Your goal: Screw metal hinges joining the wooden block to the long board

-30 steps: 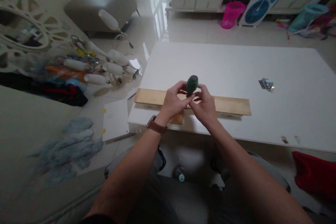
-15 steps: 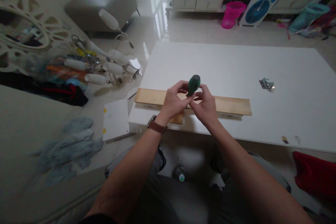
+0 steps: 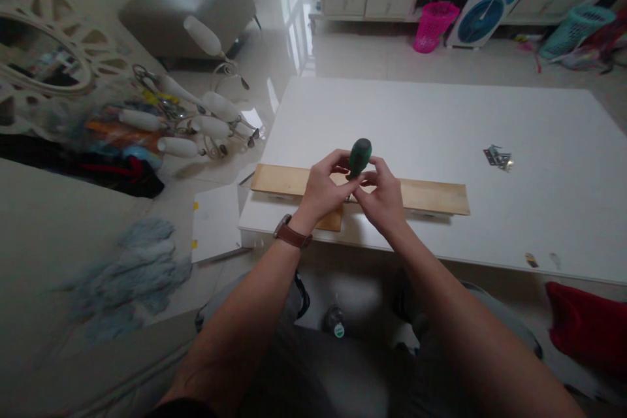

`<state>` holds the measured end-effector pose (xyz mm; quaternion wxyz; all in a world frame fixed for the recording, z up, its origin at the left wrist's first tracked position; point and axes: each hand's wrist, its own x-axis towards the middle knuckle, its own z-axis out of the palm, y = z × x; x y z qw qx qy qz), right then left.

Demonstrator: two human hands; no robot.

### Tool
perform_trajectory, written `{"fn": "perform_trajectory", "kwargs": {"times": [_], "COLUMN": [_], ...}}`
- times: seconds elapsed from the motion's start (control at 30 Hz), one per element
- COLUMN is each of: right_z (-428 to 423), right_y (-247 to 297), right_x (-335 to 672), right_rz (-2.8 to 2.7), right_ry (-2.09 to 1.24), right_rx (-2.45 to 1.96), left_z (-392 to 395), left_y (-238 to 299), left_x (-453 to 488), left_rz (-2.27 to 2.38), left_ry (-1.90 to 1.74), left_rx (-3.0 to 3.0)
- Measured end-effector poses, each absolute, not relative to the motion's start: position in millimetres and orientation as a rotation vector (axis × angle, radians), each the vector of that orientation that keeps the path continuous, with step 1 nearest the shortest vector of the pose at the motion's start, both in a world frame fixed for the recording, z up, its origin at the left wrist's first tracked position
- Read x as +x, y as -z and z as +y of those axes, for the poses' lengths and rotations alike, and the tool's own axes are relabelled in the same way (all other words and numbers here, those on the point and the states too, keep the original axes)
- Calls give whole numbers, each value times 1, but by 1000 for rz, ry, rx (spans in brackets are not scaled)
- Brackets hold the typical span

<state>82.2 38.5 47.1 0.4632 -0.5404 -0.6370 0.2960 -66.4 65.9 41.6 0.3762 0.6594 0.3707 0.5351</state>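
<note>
A green-handled screwdriver (image 3: 360,155) stands nearly upright over a long wooden board (image 3: 431,196) that lies along the near edge of the white table (image 3: 441,124). My left hand (image 3: 326,191), with a brown watch on its wrist, curls around the screwdriver's lower handle from the left. My right hand (image 3: 385,199) pinches the same handle from the right. The tip and whatever it touches are hidden behind my fingers. A smaller wooden piece (image 3: 330,221) shows under my left hand.
Small metal hinges (image 3: 497,158) lie on the table to the right. A red cloth (image 3: 582,326) sits at the lower right. On the floor to the left lie a chandelier with white shades (image 3: 196,124), a white panel (image 3: 215,222) and a blue rag (image 3: 132,274).
The screwdriver handle has shifted slightly between frames while both hands stay closed around it; the board has not moved.
</note>
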Motion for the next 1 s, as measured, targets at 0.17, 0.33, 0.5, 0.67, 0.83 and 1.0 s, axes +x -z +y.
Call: {"fn": "perform_trajectory", "kwargs": {"times": [0.17, 0.33, 0.5, 0.67, 0.83, 1.0], "right_z": [41, 41, 39, 41, 39, 40], "right_y": [-44, -46, -47, -46, -47, -45], "right_x": [82, 83, 82, 82, 83, 82], "right_rz": [-1520, -1523, -1522, -1506, -1507, -1518], "right_ry": [-741, -689, -692, -745, -724, -807], "right_rx": [-1339, -1374, -1319, -1342, -1341, -1249], "left_z": [66, 66, 66, 66, 66, 67], "left_y": [-41, -41, -41, -41, -40, -40], "left_x": [-66, -66, -66, -67, -66, -66], "left_rz": [942, 938, 923, 950, 931, 921], "left_ry": [-1369, -1382, -1401, -1370, -1390, -1410], "left_rx": [1702, 1685, 1680, 1704, 1693, 1698]}}
